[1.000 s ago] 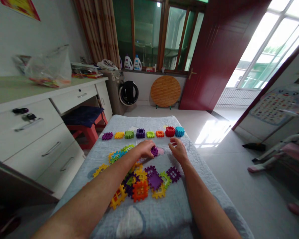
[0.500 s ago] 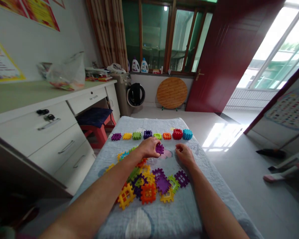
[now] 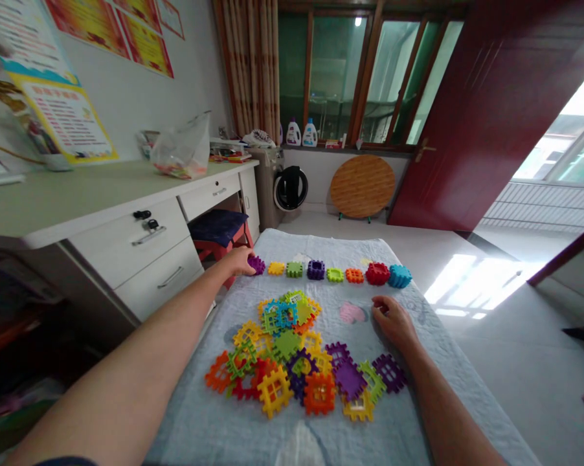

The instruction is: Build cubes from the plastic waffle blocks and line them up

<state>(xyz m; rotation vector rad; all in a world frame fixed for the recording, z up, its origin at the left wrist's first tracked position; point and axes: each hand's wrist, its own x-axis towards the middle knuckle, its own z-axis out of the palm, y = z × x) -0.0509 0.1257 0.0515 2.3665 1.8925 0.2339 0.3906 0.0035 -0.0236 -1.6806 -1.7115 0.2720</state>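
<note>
My left hand point(image 3: 239, 261) reaches out to the left end of a row of small stacks. Its fingers are closed on a purple interlocking plastic tile point(image 3: 257, 265), at the purple stack there. How much of that stack lies under the fingers is hidden. My right hand point(image 3: 393, 318) rests on the cloth, loosely curled with its fingers a little apart and nothing in it. Nearer me lies a heap of loose toothed tiles, among them a green tile point(image 3: 287, 345), an orange tile point(image 3: 320, 393) and a purple tile point(image 3: 349, 378).
The row continues rightward with a yellow stack point(image 3: 276, 268), a dark purple stack point(image 3: 316, 270), a red stack point(image 3: 378, 273) and a blue stack point(image 3: 400, 276). A pale blue cloth point(image 3: 360, 440) covers the table. A white-drawered desk point(image 3: 127, 249) and a stool point(image 3: 219, 226) stand left.
My left hand has carried the purple tile from mid-table to the row's left end. The view has turned left. My right hand stays on the cloth, its fingers slightly looser.
</note>
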